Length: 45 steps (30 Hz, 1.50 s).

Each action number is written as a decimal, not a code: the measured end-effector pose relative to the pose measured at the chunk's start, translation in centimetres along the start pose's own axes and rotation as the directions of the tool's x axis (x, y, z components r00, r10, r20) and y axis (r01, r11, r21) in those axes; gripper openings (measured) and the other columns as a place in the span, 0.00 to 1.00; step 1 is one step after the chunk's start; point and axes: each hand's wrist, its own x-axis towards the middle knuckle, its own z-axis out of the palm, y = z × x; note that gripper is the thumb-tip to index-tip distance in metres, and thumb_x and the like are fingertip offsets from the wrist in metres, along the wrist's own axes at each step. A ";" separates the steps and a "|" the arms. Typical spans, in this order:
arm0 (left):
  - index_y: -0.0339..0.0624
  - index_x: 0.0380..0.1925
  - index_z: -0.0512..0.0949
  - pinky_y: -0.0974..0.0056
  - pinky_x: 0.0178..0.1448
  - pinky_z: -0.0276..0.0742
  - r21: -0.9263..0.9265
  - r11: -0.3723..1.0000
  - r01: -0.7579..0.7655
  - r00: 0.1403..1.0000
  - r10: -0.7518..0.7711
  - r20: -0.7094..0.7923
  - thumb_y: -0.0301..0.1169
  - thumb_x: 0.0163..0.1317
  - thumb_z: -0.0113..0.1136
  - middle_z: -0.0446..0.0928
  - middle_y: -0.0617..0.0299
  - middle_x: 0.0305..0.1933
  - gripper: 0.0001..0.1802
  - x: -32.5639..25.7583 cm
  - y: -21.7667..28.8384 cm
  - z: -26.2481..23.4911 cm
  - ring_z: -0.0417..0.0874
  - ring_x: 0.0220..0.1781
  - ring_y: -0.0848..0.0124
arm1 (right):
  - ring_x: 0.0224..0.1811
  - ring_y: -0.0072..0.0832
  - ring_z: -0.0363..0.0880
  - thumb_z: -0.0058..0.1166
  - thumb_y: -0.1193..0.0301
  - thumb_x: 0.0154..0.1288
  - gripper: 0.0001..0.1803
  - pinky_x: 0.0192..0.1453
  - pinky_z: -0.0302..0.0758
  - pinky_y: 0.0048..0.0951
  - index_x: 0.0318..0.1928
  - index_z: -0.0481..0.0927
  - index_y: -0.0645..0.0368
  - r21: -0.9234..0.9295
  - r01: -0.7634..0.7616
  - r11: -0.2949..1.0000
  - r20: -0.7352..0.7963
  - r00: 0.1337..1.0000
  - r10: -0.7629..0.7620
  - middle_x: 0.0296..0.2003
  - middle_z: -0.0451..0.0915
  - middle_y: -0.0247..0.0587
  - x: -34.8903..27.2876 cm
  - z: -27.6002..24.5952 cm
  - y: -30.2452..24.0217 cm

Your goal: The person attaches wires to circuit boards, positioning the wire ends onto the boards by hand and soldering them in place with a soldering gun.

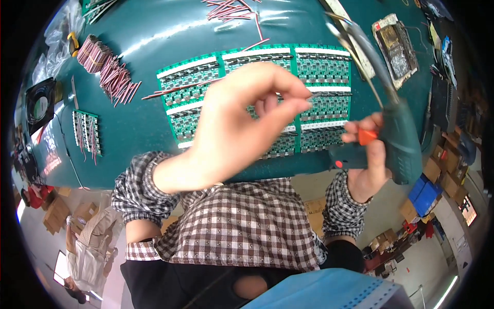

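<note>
My left hand (236, 118) hovers over a panel of green circuit boards (324, 108), thumb and forefinger tips pinched together. Whatever the pinch holds is too small to make out. A few thin red wires (177, 90) run across the panel's left part and disappear behind this hand; whether its curled fingers grip them is hidden. My right hand (373, 154) is wrapped around a dark green soldering gun (404, 144) at the panel's right edge, a finger near its orange-red trigger (367, 136). The gun's metal tube and thin rod point up and away from me.
Bundled red wires (105, 69) lie at left, with more loose wires (229, 9) at the far edge. A small wired board (86, 133) and a black fan (41, 105) sit further left. A grimy metal tray (395, 49) stands far right. Another person (90, 252) is at lower left.
</note>
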 end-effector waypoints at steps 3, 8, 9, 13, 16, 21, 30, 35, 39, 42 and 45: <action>0.33 0.31 0.80 0.73 0.31 0.72 0.418 0.752 -0.509 0.838 0.544 0.040 0.15 0.45 0.67 0.80 0.60 0.32 0.11 -0.6 -0.9 1.3 0.79 0.29 0.72 | 0.41 0.35 0.81 0.54 0.85 0.55 0.23 0.46 0.80 0.31 0.54 0.71 0.69 -0.105 -0.139 0.985 -0.058 0.989 0.134 0.41 0.77 0.46 0.8 3.4 -1.4; 0.34 0.33 0.82 0.71 0.25 0.72 0.579 0.474 -0.663 0.660 0.736 0.153 0.24 0.33 0.61 0.81 0.56 0.33 0.20 -0.8 -2.0 2.6 0.78 0.27 0.71 | 0.39 0.31 0.80 0.55 0.89 0.52 0.22 0.46 0.78 0.29 0.50 0.72 0.68 -0.080 -0.098 0.992 0.002 0.995 0.099 0.39 0.76 0.43 1.1 3.5 -0.5; 0.34 0.33 0.82 0.71 0.25 0.72 0.579 0.474 -0.663 0.660 0.735 0.155 0.24 0.33 0.61 0.81 0.56 0.33 0.20 -0.9 -1.8 2.6 0.78 0.27 0.71 | 0.39 0.30 0.79 0.55 0.89 0.52 0.21 0.46 0.77 0.29 0.49 0.72 0.67 -0.035 -0.105 0.994 -0.007 0.994 0.105 0.38 0.75 0.42 1.0 3.6 -0.6; 0.34 0.33 0.81 0.70 0.26 0.72 0.581 0.510 -0.634 0.705 0.689 0.164 0.21 0.36 0.62 0.81 0.58 0.32 0.17 -1.0 -1.3 3.0 0.77 0.27 0.71 | 0.39 0.29 0.79 0.55 0.88 0.52 0.21 0.46 0.77 0.29 0.49 0.72 0.67 -0.107 -0.138 0.985 -0.041 0.990 0.135 0.38 0.75 0.41 1.1 3.5 -0.5; 0.35 0.33 0.81 0.70 0.31 0.72 0.442 0.712 -0.545 0.821 0.559 0.112 0.19 0.42 0.63 0.80 0.59 0.31 0.14 -0.6 -1.4 2.9 0.78 0.28 0.69 | 0.38 0.29 0.78 0.56 0.87 0.53 0.21 0.46 0.77 0.29 0.49 0.72 0.67 -0.089 -0.106 0.990 -0.045 0.994 0.102 0.38 0.74 0.41 1.0 3.1 0.0; 0.35 0.34 0.79 0.70 0.35 0.72 0.020 0.997 -0.076 0.990 0.073 0.122 0.17 0.52 0.63 0.78 0.60 0.32 0.08 -0.6 -0.8 2.6 0.77 0.31 0.72 | 0.38 0.29 0.78 0.57 0.87 0.53 0.21 0.44 0.77 0.29 0.49 0.71 0.67 -0.102 -0.096 0.990 0.006 0.995 0.097 0.37 0.74 0.42 0.9 3.2 0.2; 0.35 0.34 0.78 0.75 0.37 0.71 0.049 0.986 0.160 0.965 -0.167 0.202 0.20 0.58 0.61 0.75 0.64 0.32 0.04 0.2 0.4 2.2 0.75 0.33 0.79 | 0.39 0.23 0.78 0.58 0.86 0.57 0.22 0.44 0.76 0.24 0.53 0.70 0.62 -0.067 -0.072 0.995 -0.002 0.997 0.072 0.40 0.76 0.36 1.0 3.0 1.2; 0.34 0.33 0.78 0.80 0.39 0.70 -0.311 0.854 0.417 0.908 -0.380 0.175 0.21 0.62 0.60 0.77 0.70 0.34 0.02 0.9 -0.5 2.2 0.74 0.35 0.86 | 0.35 0.31 0.80 0.53 0.78 0.63 0.17 0.39 0.78 0.28 0.53 0.70 0.67 0.053 -0.035 0.998 -0.122 0.992 0.041 0.37 0.77 0.43 1.0 0.6 0.6; 0.34 0.33 0.79 0.80 0.34 0.68 -0.228 0.890 0.395 0.917 -0.368 0.151 0.22 0.60 0.62 0.76 0.73 0.29 0.02 1.5 -1.1 1.7 0.72 0.30 0.88 | 0.36 0.32 0.79 0.42 0.61 0.72 0.21 0.36 0.77 0.28 0.55 0.69 0.66 -0.009 0.017 1.000 -0.232 0.973 -0.019 0.41 0.76 0.43 1.0 -2.9 0.9; 0.35 0.32 0.79 0.79 0.31 0.64 0.093 0.975 0.201 0.978 -0.205 0.034 0.21 0.58 0.63 0.74 0.73 0.27 0.03 2.0 -1.4 1.3 0.67 0.26 0.86 | 0.37 0.38 0.82 0.44 0.64 0.71 0.22 0.36 0.83 0.32 0.54 0.70 0.71 -0.135 0.223 0.966 -0.351 0.900 -0.257 0.41 0.78 0.48 0.8 -6.1 -0.7; 0.36 0.31 0.79 0.76 0.29 0.62 0.266 0.964 0.015 1.000 -0.014 -0.008 0.21 0.54 0.63 0.73 0.71 0.24 0.04 2.6 -2.4 1.0 0.64 0.24 0.83 | 0.39 0.40 0.83 0.44 0.66 0.71 0.21 0.38 0.83 0.33 0.52 0.72 0.74 -0.472 0.340 0.814 -0.282 0.816 -0.504 0.44 0.78 0.51 2.1 -8.5 0.0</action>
